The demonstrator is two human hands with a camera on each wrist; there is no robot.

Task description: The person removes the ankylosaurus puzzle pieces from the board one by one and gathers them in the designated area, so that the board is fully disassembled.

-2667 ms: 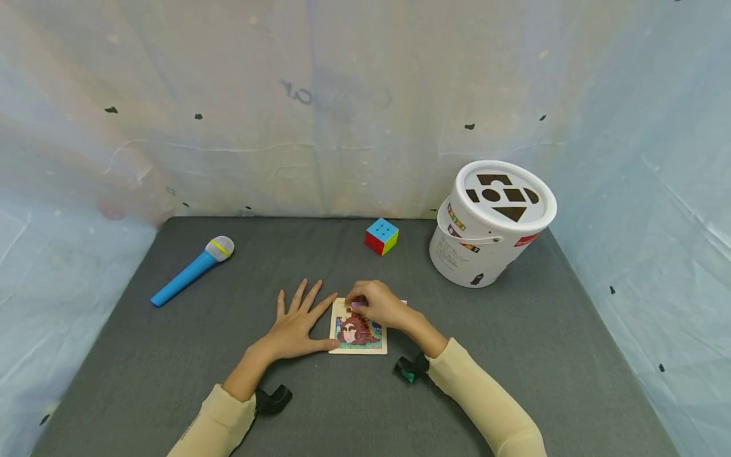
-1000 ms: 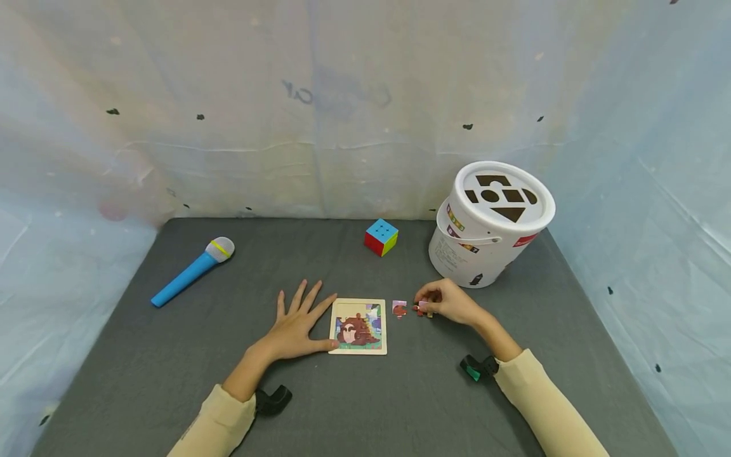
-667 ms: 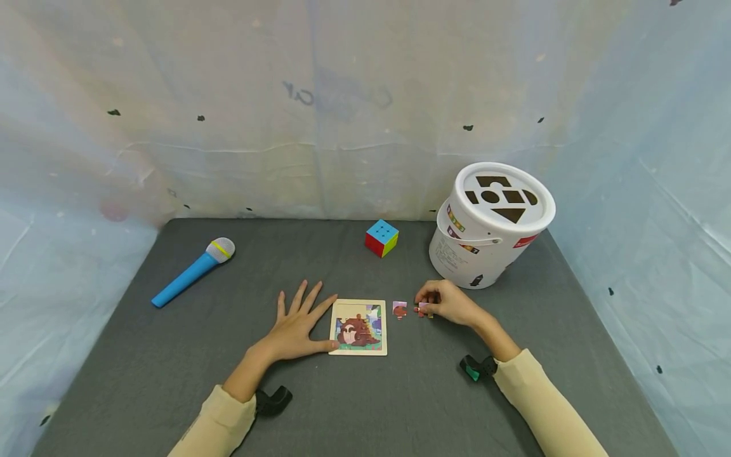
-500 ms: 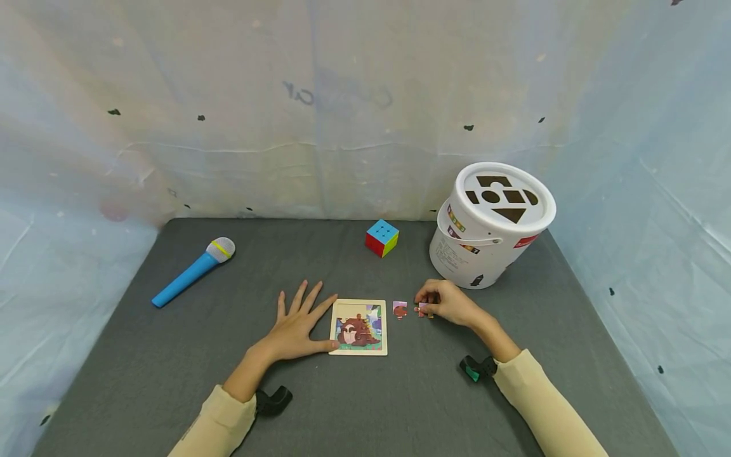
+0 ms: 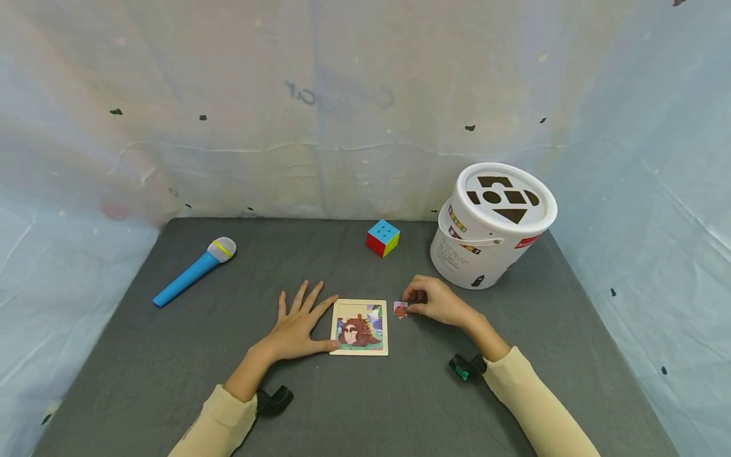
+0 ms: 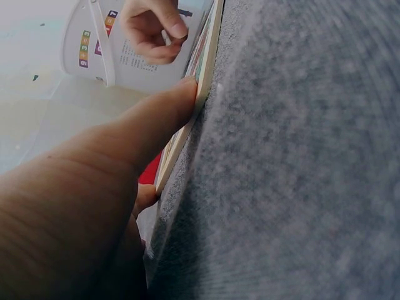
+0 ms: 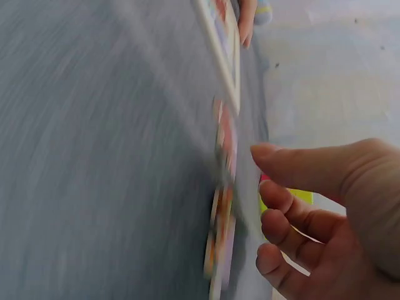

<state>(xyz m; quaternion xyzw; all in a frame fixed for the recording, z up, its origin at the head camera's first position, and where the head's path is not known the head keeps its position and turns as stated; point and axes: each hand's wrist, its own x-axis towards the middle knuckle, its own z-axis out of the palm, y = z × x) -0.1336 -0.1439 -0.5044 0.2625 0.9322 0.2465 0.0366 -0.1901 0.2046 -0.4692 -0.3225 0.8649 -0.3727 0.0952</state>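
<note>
My left hand (image 5: 297, 330) lies spread on the dark table, its thumb on the lower left corner of a wooden jigsaw puzzle (image 5: 359, 330) and a fingertip at the upper left corner. The puzzle shows a brown spiky animal, with bare wood along the top left inside its frame. My right hand (image 5: 435, 301) hovers just right of the puzzle, fingers loosely bent. Its thumb tip is close to a loose pink and brown puzzle piece (image 5: 400, 309). In the right wrist view nothing shows between thumb and fingers. Several more loose pieces (image 7: 220, 231) lie in a small heap below that hand.
A blue toy microphone (image 5: 191, 276) lies at the left. A puzzle cube (image 5: 382, 238) sits at the back middle. Behind my right hand stands a white lidded bucket (image 5: 485, 235) with shaped holes. Pale sheeting (image 5: 365, 127) hangs round the table.
My right hand lifted a piece off the puzzle, carried it right to the other loose pieces and let it go. It has moved back left toward the single loose piece. The left hand stayed put.
</note>
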